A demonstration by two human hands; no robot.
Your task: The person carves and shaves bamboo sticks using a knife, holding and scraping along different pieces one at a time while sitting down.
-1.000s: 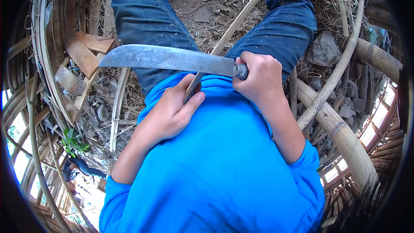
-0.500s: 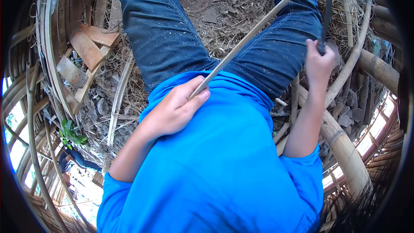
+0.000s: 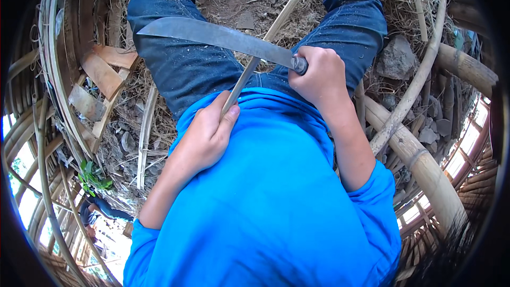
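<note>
My left hand [image 3: 208, 135] is closed round the lower end of a thin bamboo strip [image 3: 287, 9], close against my blue shirt. The strip slants up and away to the right, out between my legs. In my right hand [image 3: 322, 74] is the dark handle of a machete [image 3: 212, 36]. Its long, wide blade points left above my lap and crosses over the strip, a short way beyond my left hand. Whether the edge presses into the strip or only passes above it, I cannot tell.
Flat wood pieces [image 3: 101, 74] lie at the left beside bent bamboo slats [image 3: 49, 58]. A thick bamboo pole [image 3: 419, 157], a thinner curved pole [image 3: 406, 103] and a grey rock [image 3: 396, 58] are at the right. Another person [image 3: 101, 210] shows small at the lower left.
My right hand has swung the machete from upright at the right in to the left, across the strip. The strip has tilted steeper, and my left hand has shifted slightly left and down.
</note>
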